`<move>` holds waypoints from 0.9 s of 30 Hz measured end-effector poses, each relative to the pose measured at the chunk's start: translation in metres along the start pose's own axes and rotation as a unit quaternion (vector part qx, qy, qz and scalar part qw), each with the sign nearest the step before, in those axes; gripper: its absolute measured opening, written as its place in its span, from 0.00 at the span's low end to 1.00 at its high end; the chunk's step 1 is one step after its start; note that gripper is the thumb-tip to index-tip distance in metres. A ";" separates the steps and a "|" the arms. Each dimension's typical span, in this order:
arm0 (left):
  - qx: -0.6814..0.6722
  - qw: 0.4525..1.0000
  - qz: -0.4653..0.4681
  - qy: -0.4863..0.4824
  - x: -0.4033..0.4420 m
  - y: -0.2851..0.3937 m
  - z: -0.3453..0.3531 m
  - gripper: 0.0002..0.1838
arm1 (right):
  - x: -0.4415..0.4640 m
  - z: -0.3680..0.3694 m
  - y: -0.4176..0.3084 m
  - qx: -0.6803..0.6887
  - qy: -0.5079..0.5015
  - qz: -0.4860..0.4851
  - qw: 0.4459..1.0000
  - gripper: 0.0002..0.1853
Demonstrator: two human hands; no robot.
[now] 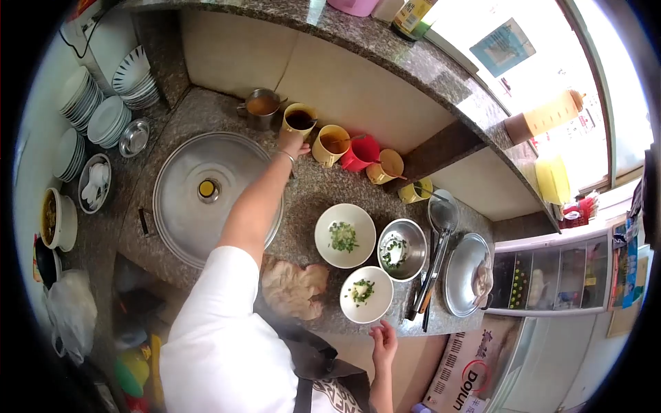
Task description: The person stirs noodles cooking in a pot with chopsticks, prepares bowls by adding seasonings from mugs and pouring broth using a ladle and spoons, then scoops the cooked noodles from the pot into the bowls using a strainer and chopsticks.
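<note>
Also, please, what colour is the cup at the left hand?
The cup at the left hand is yellow, best seen in the head view.

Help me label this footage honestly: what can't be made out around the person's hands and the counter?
All in the head view:
Left hand: its back hides some fingers, so its grip on the yellow mug is unclear.
Right hand: too small to tell whether a fingertip touches the nearest white bowl.
Round metal lid: hides whatever is beneath.
Pink container: cut off by the top edge.
Bottle: label writing too small to read.
</note>
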State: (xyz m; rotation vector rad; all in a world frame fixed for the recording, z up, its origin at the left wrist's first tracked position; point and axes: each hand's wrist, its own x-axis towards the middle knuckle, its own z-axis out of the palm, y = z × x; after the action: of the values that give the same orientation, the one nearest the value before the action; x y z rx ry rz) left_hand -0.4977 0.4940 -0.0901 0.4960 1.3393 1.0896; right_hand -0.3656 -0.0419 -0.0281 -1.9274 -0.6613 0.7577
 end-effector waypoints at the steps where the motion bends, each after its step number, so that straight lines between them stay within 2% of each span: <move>1: -0.008 0.997 -0.067 -0.044 0.018 0.005 -0.009 0.17 | -0.003 -0.002 0.005 -0.012 0.001 0.008 1.000 0.15; 2: -0.017 0.987 -0.131 -0.090 0.033 0.008 -0.013 0.13 | -0.005 -0.001 0.011 -0.022 0.004 0.013 1.000 0.14; 4: -0.025 0.985 -0.124 -0.116 0.041 0.004 -0.015 0.10 | -0.006 0.005 0.011 -0.021 0.000 0.013 1.000 0.13; 6: 0.102 0.982 -0.051 -0.149 0.045 -0.001 -0.017 0.13 | -0.007 0.009 0.006 -0.023 -0.004 0.015 1.000 0.13; 8: 0.123 0.976 -0.025 -0.178 0.037 -0.004 -0.025 0.12 | 0.001 0.015 -0.007 -0.053 -0.038 0.005 0.998 0.13; 10: 0.168 0.971 0.062 -0.159 -0.022 0.033 -0.039 0.12 | 0.012 0.026 -0.018 -0.022 -0.041 0.002 0.999 0.12; 11: 0.172 0.970 0.065 -0.159 -0.033 0.038 -0.048 0.12 | 0.019 0.032 -0.025 0.006 -0.045 0.000 0.999 0.12; 13: 0.198 0.946 0.121 -0.227 -0.051 0.042 -0.067 0.12 | 0.036 0.044 -0.045 -0.026 -0.070 -0.021 0.997 0.12; 17: 0.181 0.931 0.130 -0.290 -0.111 0.059 -0.106 0.09 | 0.081 0.086 -0.100 0.031 -0.133 -0.081 0.987 0.13; 18: 0.189 0.929 0.124 -0.293 -0.129 0.064 -0.115 0.09 | 0.090 0.099 -0.115 0.072 -0.138 -0.074 0.985 0.14; 19: 0.214 0.918 0.136 -0.306 -0.146 0.068 -0.125 0.09 | 0.105 0.113 -0.120 0.079 -0.139 -0.119 0.980 0.15; 21: 0.245 0.904 0.141 -0.322 -0.178 0.070 -0.142 0.09 | 0.124 0.142 -0.139 0.127 -0.141 -0.146 0.971 0.17; 24: 0.232 0.910 0.111 -0.325 -0.221 0.056 -0.157 0.08 | 0.131 0.169 -0.155 0.181 -0.155 -0.130 0.962 0.19; 26: 0.224 0.912 0.143 -0.313 -0.238 0.044 -0.163 0.07 | 0.130 0.175 -0.150 0.098 -0.112 -0.152 0.977 0.17; 27: 0.258 0.896 0.179 -0.315 -0.242 0.038 -0.167 0.07 | 0.127 0.174 -0.146 0.061 -0.082 -0.163 0.981 0.12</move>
State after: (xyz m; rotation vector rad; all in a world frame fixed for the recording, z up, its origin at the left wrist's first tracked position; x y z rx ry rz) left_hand -0.6340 0.2596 0.0295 1.4084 0.9494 0.7375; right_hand -0.4290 0.2082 0.0077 -1.6047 -0.9816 0.7346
